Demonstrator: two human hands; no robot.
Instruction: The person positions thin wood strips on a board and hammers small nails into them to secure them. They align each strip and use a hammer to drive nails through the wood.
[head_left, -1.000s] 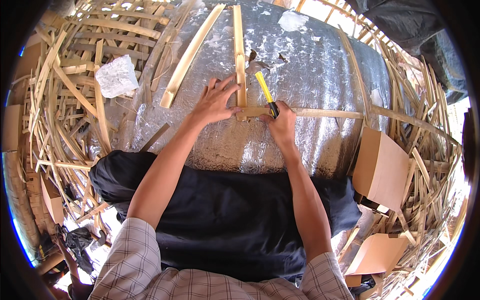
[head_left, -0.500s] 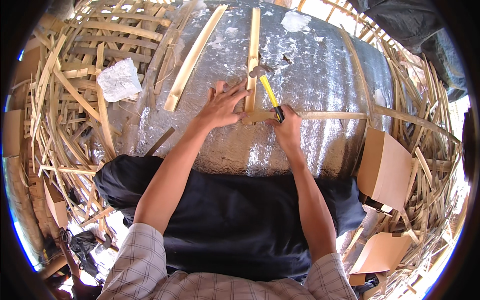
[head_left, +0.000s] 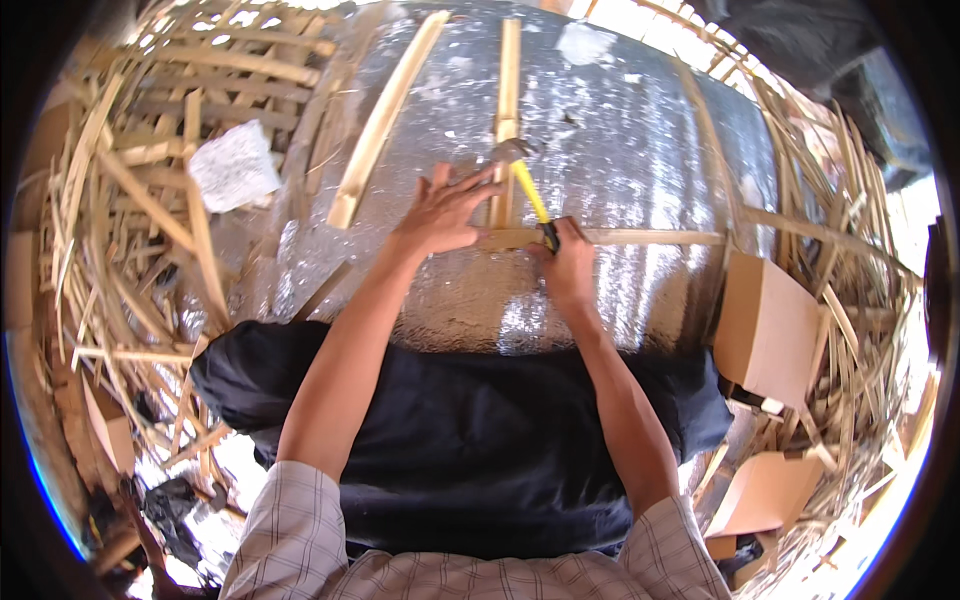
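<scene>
My right hand (head_left: 568, 262) is closed round the black grip of a hammer (head_left: 530, 187) with a yellow shaft. The hammer's metal head is over an upright bamboo strip (head_left: 508, 75), just beyond my left fingertips. My left hand (head_left: 440, 213) lies with fingers spread, the fingertips at the lower part of that strip. A crosswise strip (head_left: 650, 237) runs under my right hand and meets the upright one near my left thumb. Beneath them is a silvery foil sheet (head_left: 620, 140). Whether a nail is under the hammer head cannot be made out.
Another loose strip (head_left: 385, 125) lies slantwise at the left. A white block (head_left: 234, 167) rests on woven bamboo (head_left: 235, 62). Cardboard boxes (head_left: 765, 325) and piles of split bamboo (head_left: 860, 250) stand at the right. Black cloth (head_left: 470, 430) covers my lap.
The hammer head has shifted slightly down and left, with my right hand following a little. My left hand stays in nearly the same place, and the whole view has shifted slightly.
</scene>
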